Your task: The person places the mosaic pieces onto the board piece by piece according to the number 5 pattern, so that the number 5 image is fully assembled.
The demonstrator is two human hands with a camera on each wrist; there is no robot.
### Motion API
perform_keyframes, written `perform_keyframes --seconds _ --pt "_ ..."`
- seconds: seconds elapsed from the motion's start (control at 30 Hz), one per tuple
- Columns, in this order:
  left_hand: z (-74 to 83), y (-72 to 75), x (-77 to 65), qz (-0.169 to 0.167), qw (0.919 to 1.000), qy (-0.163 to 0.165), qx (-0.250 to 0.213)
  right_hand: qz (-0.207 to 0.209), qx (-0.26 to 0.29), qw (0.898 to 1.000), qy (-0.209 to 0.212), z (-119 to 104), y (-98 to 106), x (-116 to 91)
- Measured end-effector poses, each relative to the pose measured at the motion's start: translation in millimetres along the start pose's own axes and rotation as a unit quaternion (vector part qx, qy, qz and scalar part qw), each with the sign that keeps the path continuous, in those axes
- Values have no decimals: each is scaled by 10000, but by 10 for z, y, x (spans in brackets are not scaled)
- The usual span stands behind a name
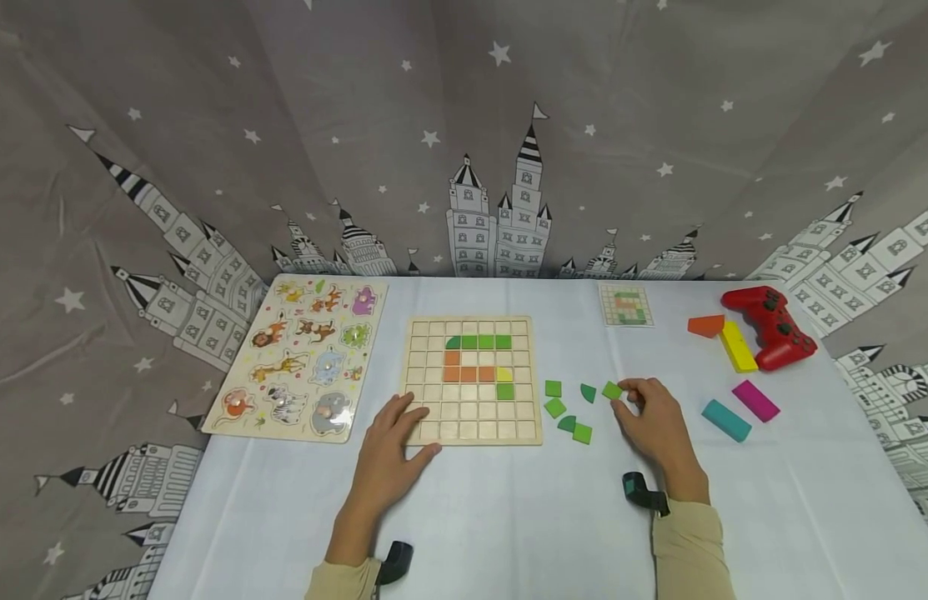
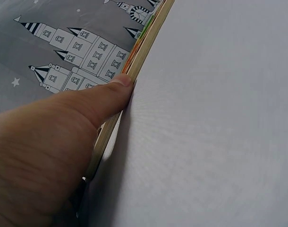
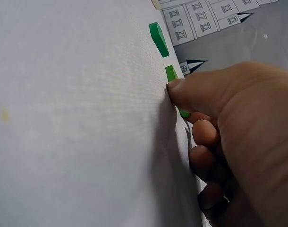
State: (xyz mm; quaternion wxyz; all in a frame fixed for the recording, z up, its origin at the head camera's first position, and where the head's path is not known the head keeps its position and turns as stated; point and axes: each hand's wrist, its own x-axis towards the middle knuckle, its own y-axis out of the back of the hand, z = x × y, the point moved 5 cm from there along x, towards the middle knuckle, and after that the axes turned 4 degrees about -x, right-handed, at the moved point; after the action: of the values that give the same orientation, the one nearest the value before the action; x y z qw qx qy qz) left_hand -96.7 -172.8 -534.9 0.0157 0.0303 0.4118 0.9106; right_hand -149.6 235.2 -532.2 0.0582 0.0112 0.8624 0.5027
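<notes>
A wooden grid board [image 1: 433,417] lies flat in the middle of the table. Green, orange and yellow tiles fill some of its cells. My left hand [image 1: 388,454] rests at the board's near left corner, fingers on the left side and thumb against the near edge; the left wrist view shows that thumb [image 2: 106,97] touching the wooden edge. To the right of the board, my right hand [image 1: 654,425] pinches a light green square tile [image 1: 611,390] between thumb and index finger, low at the tabletop. A dark green quarter-round tile [image 1: 588,392] lies just left of it.
Several loose green tiles [image 1: 555,407] lie right of the board. A pattern card [image 1: 626,305] is at the back. Rightward are a red game controller [image 1: 771,325] and orange, yellow, magenta and teal blocks [image 1: 726,420]. An animal puzzle [image 1: 298,358] lies at left.
</notes>
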Motion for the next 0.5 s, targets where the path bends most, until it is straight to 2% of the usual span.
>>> perform_keyframes --seconds 0.27,0.5 --pt "0 3 -7 -11 10000 5 -23 29 37 10000 26 -40 22 -20" --pt "-5 -8 -2 1 10000 -17 -3 363 250 9973 592 -257 4 -50"
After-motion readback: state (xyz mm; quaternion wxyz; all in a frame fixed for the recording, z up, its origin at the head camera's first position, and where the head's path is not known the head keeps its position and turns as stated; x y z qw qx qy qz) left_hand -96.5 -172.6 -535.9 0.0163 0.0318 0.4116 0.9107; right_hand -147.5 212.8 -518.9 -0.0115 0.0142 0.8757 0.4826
